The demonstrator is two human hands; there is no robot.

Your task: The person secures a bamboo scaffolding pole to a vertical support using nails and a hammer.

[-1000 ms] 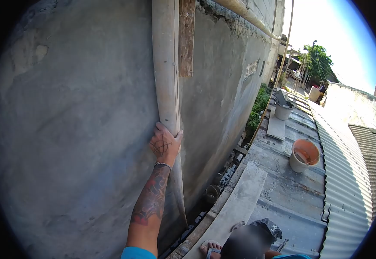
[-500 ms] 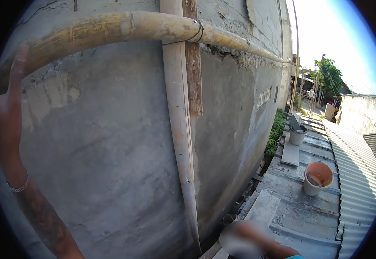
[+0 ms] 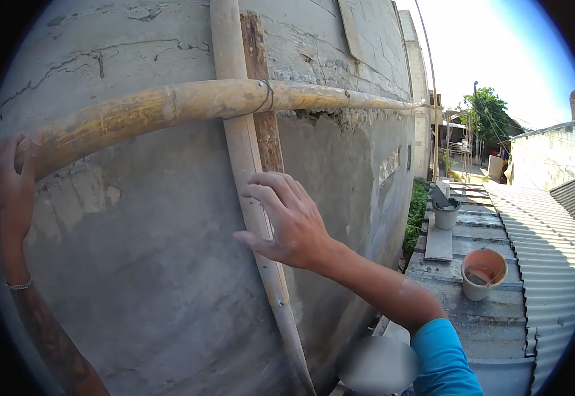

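A thick horizontal bamboo pole [image 3: 202, 99] crosses in front of the grey wall [image 3: 149, 231]. My left hand [image 3: 15, 178] is at its left end, with fingers wrapped round the pole. My right hand [image 3: 287, 218] is raised in front of the upright bamboo pole [image 3: 235, 142], fingers apart and slightly curled, with nothing in it. Whether it touches the upright cannot be made out. A dark tie [image 3: 268, 96] binds the poles at the crossing, and a rough wooden post [image 3: 261, 72] stands just behind them.
On the ledge [image 3: 492, 323] at the right stand an orange-lined bucket [image 3: 484, 274] and a grey bucket [image 3: 446, 214]. Corrugated roofing [image 3: 545, 270] runs alongside. Green plants [image 3: 417, 211] grow by the wall's foot. A blurred grey patch [image 3: 377, 365] covers the bottom.
My right hand has risen from the bottom edge to the upright pole. The view has shifted, so the horizontal pole appears lower. My left hand stays at the pole's end.
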